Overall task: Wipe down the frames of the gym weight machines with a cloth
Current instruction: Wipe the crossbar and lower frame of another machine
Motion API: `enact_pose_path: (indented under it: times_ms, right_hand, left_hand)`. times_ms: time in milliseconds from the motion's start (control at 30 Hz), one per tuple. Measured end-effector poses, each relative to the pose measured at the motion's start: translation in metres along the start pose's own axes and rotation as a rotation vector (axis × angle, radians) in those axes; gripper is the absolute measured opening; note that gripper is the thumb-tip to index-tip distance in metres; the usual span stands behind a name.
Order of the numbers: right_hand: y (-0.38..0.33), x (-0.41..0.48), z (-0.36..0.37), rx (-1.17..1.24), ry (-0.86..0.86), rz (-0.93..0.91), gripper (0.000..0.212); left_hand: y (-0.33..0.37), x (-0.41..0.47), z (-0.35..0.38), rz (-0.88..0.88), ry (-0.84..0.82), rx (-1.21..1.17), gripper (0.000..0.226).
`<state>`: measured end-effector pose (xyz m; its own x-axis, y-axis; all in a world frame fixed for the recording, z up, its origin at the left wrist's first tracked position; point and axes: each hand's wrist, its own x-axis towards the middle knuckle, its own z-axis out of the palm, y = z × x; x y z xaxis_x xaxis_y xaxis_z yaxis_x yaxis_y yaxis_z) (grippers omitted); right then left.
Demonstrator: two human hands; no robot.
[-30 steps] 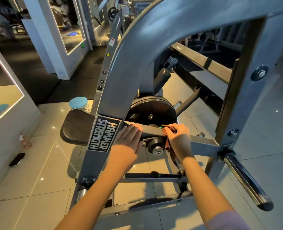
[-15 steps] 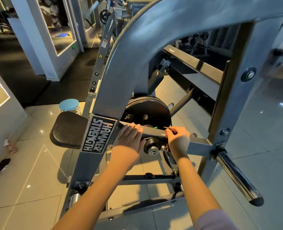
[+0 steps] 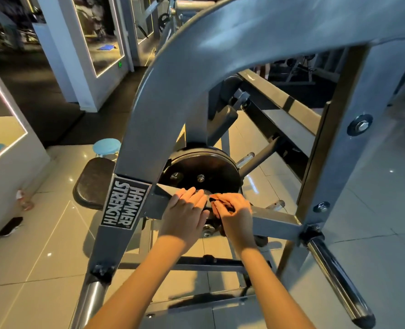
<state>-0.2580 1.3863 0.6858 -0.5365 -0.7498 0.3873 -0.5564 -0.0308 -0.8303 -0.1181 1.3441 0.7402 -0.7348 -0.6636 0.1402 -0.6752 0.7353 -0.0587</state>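
Two hands work the low crossbar of one grey machine.

We face one arched grey frame (image 3: pixel 244 43) with one Hammer Strength label (image 3: pixel 125 205) at its left leg, one black weight plate (image 3: pixel 206 172) just behind the one crossbar (image 3: pixel 275 219), one dark seat pad (image 3: pixel 92 184) further left, and two chrome pegs (image 3: pixel 334 281), near left and near right. Our left hand (image 3: pixel 185 217) lies flat on the crossbar with its fingers straight, we judge to brace our lean. Our right hand (image 3: pixel 237 214), just beside it, curls its fingers round the one cloth (image 3: pixel 217 200), a small dark bundle pressed to the bar's far edge, probably bunched to reach the narrow gap before the plate.
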Motion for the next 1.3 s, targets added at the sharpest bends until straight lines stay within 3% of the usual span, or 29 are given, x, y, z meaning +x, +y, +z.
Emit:
enact_pose_path:
  times_ms: [100, 200, 300, 400, 433, 567, 667, 733, 800, 900, 967, 1033, 1100, 1133, 1233, 1300]
  right_hand:
    - [0.03, 0.012, -0.017, -0.027, -0.012, -0.002, 0.015]
    - [0.033, 0.038, -0.013, -0.096, 0.015, 0.309, 0.015]
    - [0.008, 0.017, 0.003, -0.023, 0.028, 0.117, 0.018]
    - [0.009, 0.0, -0.01, 0.054, -0.071, -0.076, 0.018]
    - [0.015, 0.01, -0.018, 0.047, -0.113, -0.053, 0.018]
    - [0.027, 0.042, -0.028, -0.051, -0.162, 0.316, 0.021]
    - [0.017, 0.008, -0.02, 0.051, -0.032, 0.093, 0.018]
    - [0.02, -0.009, -0.025, 0.1, -0.044, -0.011, 0.02]
    - [0.026, 0.012, -0.034, 0.089, -0.101, 0.07, 0.016]
    - [0.033, 0.053, -0.036, 0.003, -0.203, 0.403, 0.013]
    - [0.028, 0.04, -0.034, 0.039, -0.173, 0.341, 0.014]
    - [0.029, 0.004, -0.037, 0.089, -0.068, 0.118, 0.019]
    - [0.04, -0.012, -0.045, 0.093, -0.039, 0.031, 0.023]
    - [0.047, -0.003, -0.048, 0.06, -0.056, 0.059, 0.02]
    - [0.055, 0.048, -0.049, 0.007, -0.2, 0.394, 0.013]
    - [0.054, 0.045, -0.046, 0.041, -0.203, 0.417, 0.016]
  left_hand:
    - [0.002, 0.001, -0.001, -0.004, 0.036, 0.014, 0.065]
    - [0.007, -0.002, -0.004, -0.033, 0.013, -0.029, 0.072]
    - [0.009, -0.003, -0.002, -0.09, 0.033, -0.01, 0.06]
    - [0.009, 0.002, 0.003, -0.114, 0.079, 0.058, 0.043]
    - [0.008, 0.003, 0.007, -0.107, 0.091, 0.048, 0.046]
    - [0.01, 0.002, 0.006, -0.091, 0.126, 0.025, 0.046]
    - [0.013, 0.003, 0.011, -0.107, 0.167, 0.047, 0.034]
    - [0.013, 0.006, 0.014, -0.122, 0.136, 0.04, 0.044]
    - [0.013, 0.008, 0.016, -0.117, 0.129, 0.033, 0.052]
    - [0.012, 0.008, 0.017, -0.118, 0.116, 0.023, 0.053]
    - [0.012, 0.008, 0.018, -0.107, 0.129, 0.032, 0.053]
    - [0.012, 0.007, 0.021, -0.099, 0.141, 0.029, 0.054]
    - [0.012, 0.009, 0.021, -0.106, 0.161, 0.034, 0.054]
    - [0.011, 0.011, 0.021, -0.101, 0.182, 0.033, 0.054]
    - [0.011, 0.01, 0.02, -0.095, 0.19, 0.027, 0.053]
    - [0.012, 0.009, 0.021, -0.094, 0.207, 0.025, 0.053]
